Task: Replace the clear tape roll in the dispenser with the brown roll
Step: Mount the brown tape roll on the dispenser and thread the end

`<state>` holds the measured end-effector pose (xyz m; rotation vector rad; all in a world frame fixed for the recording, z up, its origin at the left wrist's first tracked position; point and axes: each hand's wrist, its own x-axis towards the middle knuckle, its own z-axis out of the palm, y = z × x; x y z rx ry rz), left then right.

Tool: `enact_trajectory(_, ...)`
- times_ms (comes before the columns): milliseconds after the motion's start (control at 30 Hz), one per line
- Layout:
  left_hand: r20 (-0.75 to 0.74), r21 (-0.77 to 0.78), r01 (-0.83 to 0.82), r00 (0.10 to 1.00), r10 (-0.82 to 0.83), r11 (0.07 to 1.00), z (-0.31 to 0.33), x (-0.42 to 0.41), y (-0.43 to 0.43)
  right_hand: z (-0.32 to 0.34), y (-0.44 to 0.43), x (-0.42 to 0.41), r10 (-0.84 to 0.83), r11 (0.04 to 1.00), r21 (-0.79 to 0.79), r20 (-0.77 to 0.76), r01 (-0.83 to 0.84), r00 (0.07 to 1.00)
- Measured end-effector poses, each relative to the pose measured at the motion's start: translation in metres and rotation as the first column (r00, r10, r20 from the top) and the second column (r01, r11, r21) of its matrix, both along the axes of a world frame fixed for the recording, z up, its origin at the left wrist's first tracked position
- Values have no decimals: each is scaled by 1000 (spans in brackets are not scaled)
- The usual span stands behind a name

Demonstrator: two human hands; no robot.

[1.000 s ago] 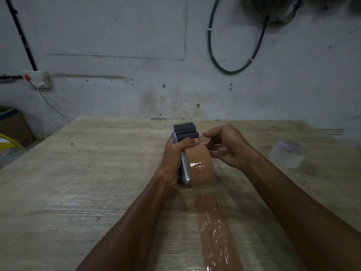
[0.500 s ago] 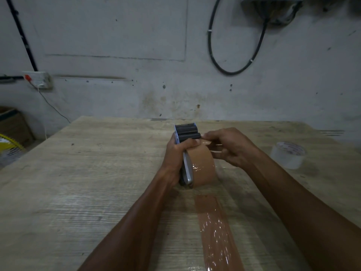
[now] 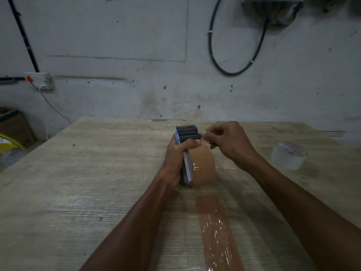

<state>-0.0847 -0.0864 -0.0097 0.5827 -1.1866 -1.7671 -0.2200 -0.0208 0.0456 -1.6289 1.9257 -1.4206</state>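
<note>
L hand [image 3: 175,153] grips dispenser [image 3: 187,133] (brown roll [image 3: 203,167] on) | R hand [image 3: 228,143] pinching at roller

- I can read no text, brand or number anywhere in my view.
- The clear tape roll [image 3: 288,155], at about 3 o'clock from the hands, carries faint reddish print around its inner core, too small and blurred for me to make out.
- The wall socket [image 3: 39,80], at about 10 o'clock, shows only a red mark, no lettering.
</note>
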Motion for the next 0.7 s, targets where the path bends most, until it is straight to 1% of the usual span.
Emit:
enact_trajectory(67,-3,6,1,1000,-1,1000,0,0,0,-2,0,1,-16,999,-31,-69,14,998)
enact_trajectory(333,11,2,13,1000,-13,1000,-1,0,0,-3,0,2,-63,990,-140,-262,27,963)
enact_trajectory(533,21,4,24,999,-24,1000,-2,1,0,-8,1,3,-99,968,-249,-270,29,958)
enact_trajectory(700,47,-28,25,999,-24,999,1,1,2,-3,1,0,-85,969,-248,-349,-4,933)
